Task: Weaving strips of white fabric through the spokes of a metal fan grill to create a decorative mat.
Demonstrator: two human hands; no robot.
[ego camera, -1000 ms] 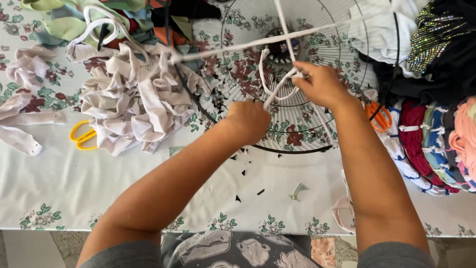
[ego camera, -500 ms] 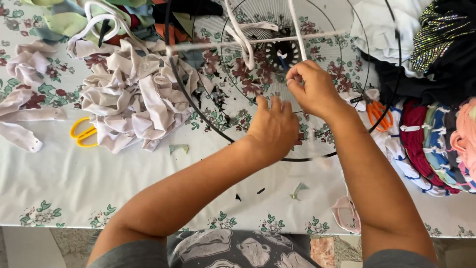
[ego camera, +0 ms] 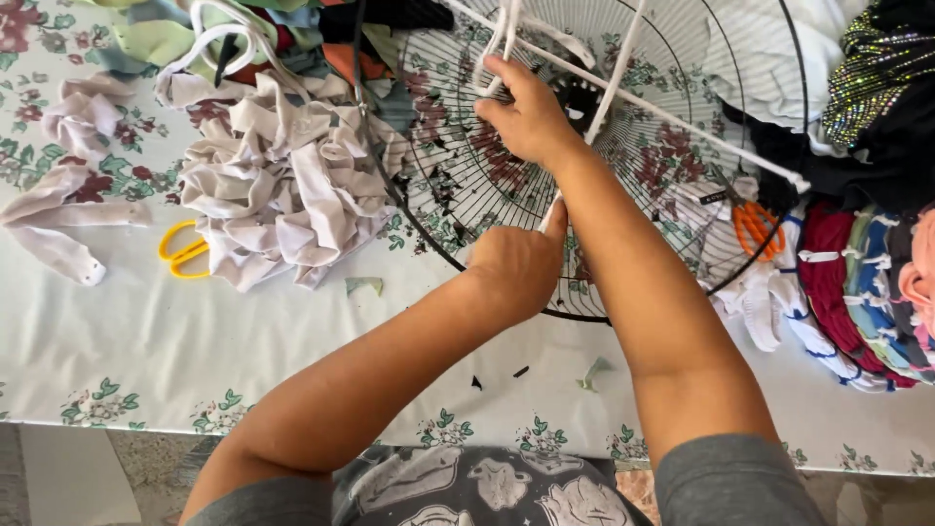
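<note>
Both hands are over the black wire fan guard (ego camera: 467, 185) lying flat on the table (ego camera: 146, 341). Right hand (ego camera: 526, 117) sits farther out, fingers curled tight around white fabric strips (ego camera: 506, 29) near the guard's hub. Left hand (ego camera: 516, 268) is closer in, at the guard's near rim, thumb raised, pinching the lower end of a strip (ego camera: 623, 58) whose long axis runs away toward the far edge. A heap of pale strips (ego camera: 282, 185) and yellow scissors (ego camera: 180, 248) lie to the left.
</note>
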